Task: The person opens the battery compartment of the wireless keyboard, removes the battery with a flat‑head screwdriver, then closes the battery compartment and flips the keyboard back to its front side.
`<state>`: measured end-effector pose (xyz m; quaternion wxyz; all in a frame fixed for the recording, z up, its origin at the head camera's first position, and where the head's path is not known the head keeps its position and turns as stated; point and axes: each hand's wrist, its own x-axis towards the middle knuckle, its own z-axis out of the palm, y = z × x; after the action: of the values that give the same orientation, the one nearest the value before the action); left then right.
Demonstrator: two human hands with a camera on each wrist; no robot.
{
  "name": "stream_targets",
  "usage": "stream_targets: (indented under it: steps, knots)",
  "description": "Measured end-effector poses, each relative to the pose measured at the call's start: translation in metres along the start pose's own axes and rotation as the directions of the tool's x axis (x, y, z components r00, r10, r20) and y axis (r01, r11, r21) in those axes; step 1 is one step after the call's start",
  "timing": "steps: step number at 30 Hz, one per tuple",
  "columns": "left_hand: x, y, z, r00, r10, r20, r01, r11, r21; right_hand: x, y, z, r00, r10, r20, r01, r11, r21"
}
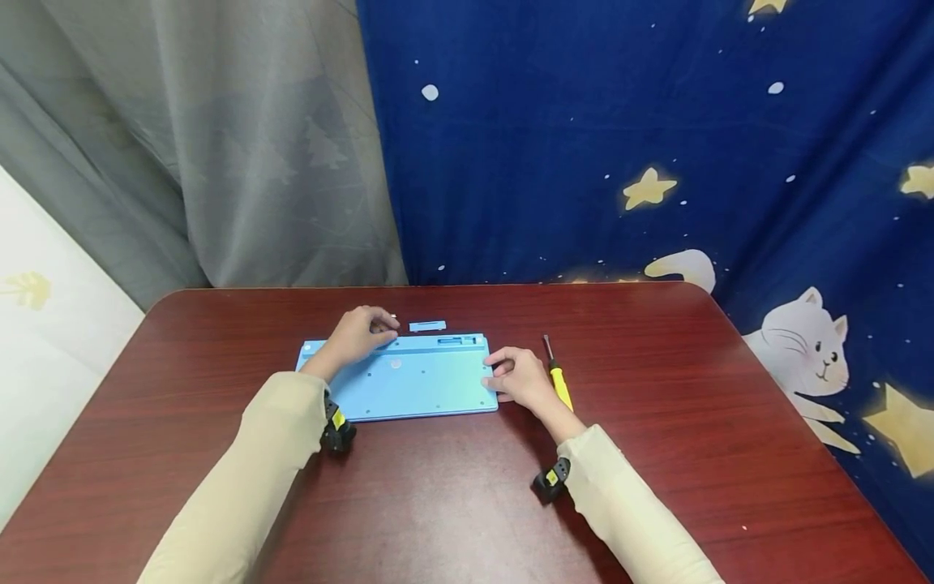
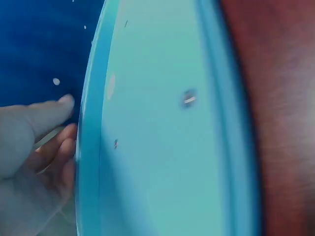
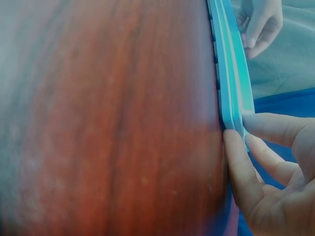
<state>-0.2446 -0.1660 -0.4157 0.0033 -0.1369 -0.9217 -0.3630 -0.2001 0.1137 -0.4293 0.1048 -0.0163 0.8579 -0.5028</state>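
Note:
A light blue keyboard (image 1: 409, 389) lies face down, screws and a label dot showing on its back. Near its far right corner the battery slot (image 1: 460, 341) is uncovered, and the small blue battery cover (image 1: 426, 326) lies just behind on the table. My right hand (image 1: 520, 377) pinches the keyboard's right short edge; fingertips (image 3: 256, 123) sit on the back, with another digit against the key side. Over the far left part of the keyboard is my left hand (image 1: 361, 334), its fingers loosely bent at the far edge.
A screwdriver (image 1: 560, 385) with a yellow handle lies right of the keyboard, beside my right hand. A tiny pale thing (image 1: 394, 315) shows behind my left fingertips. Grey and blue curtains (image 1: 511, 162) hang behind the dark red table (image 1: 438, 503).

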Motion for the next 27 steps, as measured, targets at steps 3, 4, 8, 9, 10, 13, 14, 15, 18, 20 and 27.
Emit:
stream_targets:
  steps: [3, 4, 8, 9, 10, 13, 14, 15, 18, 20, 27]
  knots:
    - [0.009, -0.002, -0.004, 0.999, -0.041, -0.022, 0.043, 0.997, 0.057, 0.0, -0.002, 0.0, 1.0, -0.005, 0.004, 0.005, 1.0, 0.002]
    - [0.011, -0.004, -0.005, 0.998, -0.055, -0.023, 0.057, 0.994, 0.091, 0.0, -0.002, 0.001, 1.0, -0.008, 0.006, 0.008, 1.0, 0.004]
    - [0.019, -0.009, -0.006, 0.993, -0.118, 0.009, 0.114, 0.972, 0.205, 0.0, -0.003, 0.003, 1.0, -0.014, 0.016, 0.014, 1.0, 0.013]
    - [0.02, -0.011, -0.007, 0.991, -0.132, 0.014, 0.125, 0.967, 0.222, 0.0, -0.004, 0.004, 1.0, -0.014, 0.02, 0.013, 1.0, 0.015]
    - [0.021, -0.012, -0.007, 0.989, -0.147, 0.018, 0.139, 0.963, 0.229, 0.0, -0.004, 0.005, 1.0, -0.012, 0.023, 0.012, 1.0, 0.017]
    - [0.022, -0.014, -0.009, 0.986, -0.166, 0.01, 0.159, 0.955, 0.249, 0.0, -0.005, 0.007, 0.999, -0.008, 0.034, 0.008, 1.0, 0.018]
    - [0.022, -0.014, -0.009, 0.986, -0.164, 0.006, 0.158, 0.954, 0.254, 0.0, -0.006, 0.007, 0.999, -0.006, 0.035, 0.006, 1.0, 0.019]
    - [0.022, -0.014, -0.009, 0.987, -0.16, 0.003, 0.154, 0.954, 0.258, 0.0, -0.006, 0.007, 0.999, -0.005, 0.034, 0.005, 1.0, 0.018]
    - [0.022, -0.012, -0.009, 0.99, -0.138, 0.013, 0.13, 0.957, 0.258, 0.0, -0.006, 0.006, 1.0, -0.007, 0.022, 0.007, 1.0, 0.012]
    - [0.023, -0.011, -0.009, 0.991, -0.131, 0.034, 0.119, 0.961, 0.25, 0.0, -0.006, 0.004, 1.0, -0.006, 0.011, 0.006, 1.0, 0.01]
    - [0.025, -0.006, -0.008, 0.988, -0.12, 0.095, 0.095, 0.969, 0.229, -0.002, -0.002, -0.001, 1.0, 0.001, 0.003, -0.001, 1.0, 0.004]
